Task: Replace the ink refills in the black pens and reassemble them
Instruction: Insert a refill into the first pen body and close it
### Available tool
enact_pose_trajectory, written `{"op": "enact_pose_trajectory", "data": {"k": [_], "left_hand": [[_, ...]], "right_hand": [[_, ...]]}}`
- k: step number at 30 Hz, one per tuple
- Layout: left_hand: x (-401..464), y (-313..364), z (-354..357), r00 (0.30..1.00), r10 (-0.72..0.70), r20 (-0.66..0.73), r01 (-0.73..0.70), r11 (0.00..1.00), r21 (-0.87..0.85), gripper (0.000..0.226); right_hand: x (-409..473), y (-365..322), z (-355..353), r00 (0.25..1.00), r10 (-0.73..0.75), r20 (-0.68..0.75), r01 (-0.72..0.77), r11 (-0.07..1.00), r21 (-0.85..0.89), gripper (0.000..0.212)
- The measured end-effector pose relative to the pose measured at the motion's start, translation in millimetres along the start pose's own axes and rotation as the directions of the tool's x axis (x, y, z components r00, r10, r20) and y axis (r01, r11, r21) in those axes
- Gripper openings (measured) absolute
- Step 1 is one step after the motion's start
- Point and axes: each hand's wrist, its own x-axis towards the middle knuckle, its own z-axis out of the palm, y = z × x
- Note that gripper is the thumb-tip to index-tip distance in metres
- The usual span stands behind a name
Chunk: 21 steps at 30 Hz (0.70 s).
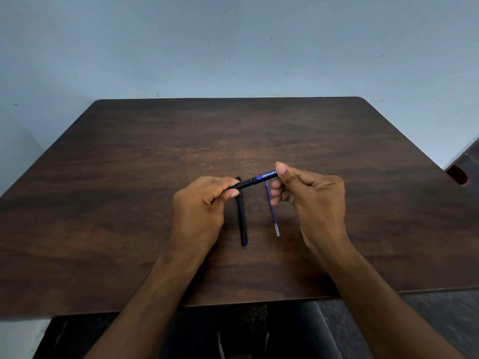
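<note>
**Two hands on one black pen**

Two hands hold a black pen [255, 180] just above the dark wooden tabletop [129, 203]. The left hand [201, 203] has its grip closed around the pen's plain black end, and the right hand [309, 193] pinches the other end between thumb and fingertips. That end carries a blue band with white lettering reading "OCTANE". The pen slants upward to the right.

Beneath it, a second black pen [242, 220] lies flat on the tabletop, pointing toward the person. Just to its right, apart from it, lies a thin blue ink refill [272, 212] with a clear tip at its near end.

The tabletop spreads wide and bare on both sides, its far rounded corners meeting a pale wall [233, 47].
</note>
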Motion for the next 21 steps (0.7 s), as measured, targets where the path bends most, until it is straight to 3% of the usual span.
{"op": "enact_pose_trajectory", "data": {"k": [6,10,14,17,21], "left_hand": [[0.6,-1.4,-0.7,1.0,0.019,-0.01,-0.019,1.0,0.025,0.016],[0.4,5.4,-2.1,0.997,-0.05,-0.053,0.049,0.999,-0.021,0.019],[2.6,15.0,-1.5,0.994,-0.076,-0.076,0.072,0.996,-0.055,0.019],[2.0,24.6,-0.2,0.995,-0.079,-0.056,0.074,0.994,-0.078,0.019],[0.1,30.9,-1.0,1.0,-0.013,0.018,0.014,0.995,-0.103,0.017]], "right_hand": [[-2.4,7.5,1.1,0.999,0.031,0.005,-0.031,0.999,-0.032,0.022],[-0.6,3.4,5.1,1.0,0.024,-0.012,-0.024,1.0,-0.001,0.022],[-6.2,-1.0,17.0,0.997,0.078,-0.013,-0.075,0.989,0.126,0.02],[-13.1,-0.2,28.0,0.987,0.159,0.014,-0.158,0.964,0.213,0.009],[-12.9,-2.6,30.0,0.982,0.191,-0.001,-0.189,0.97,0.152,0.008]]}}
